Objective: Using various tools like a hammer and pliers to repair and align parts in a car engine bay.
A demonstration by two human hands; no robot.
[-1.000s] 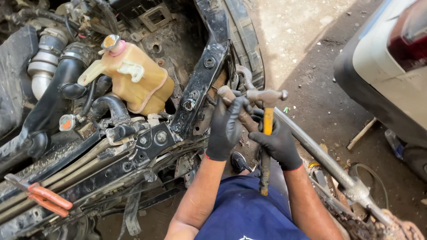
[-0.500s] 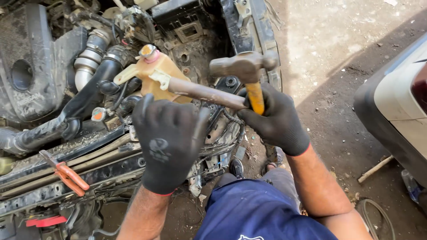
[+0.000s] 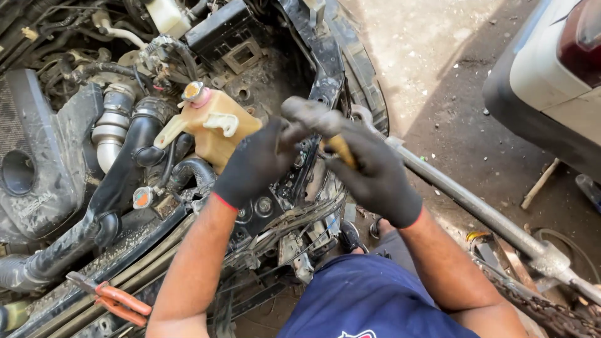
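No pkgs, signs or screens; embossed lettering on black engine cover (image 3: 37, 181).

Both hands in black gloves over open engine bay. Right hand (image 3: 375, 178) grips hammer (image 3: 316, 119) by its yellow handle, head blurred. Left hand (image 3: 256, 159) touches the hammer head. Yellowish coolant tank (image 3: 216, 125) just beside left hand. Orange-handled pliers (image 3: 113, 299) lie lower left on frame.

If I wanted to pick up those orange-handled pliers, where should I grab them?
Probably by the two orange handles, coming from above. The pliers lie flat on the car's front frame, handles toward the right with their tops exposed.
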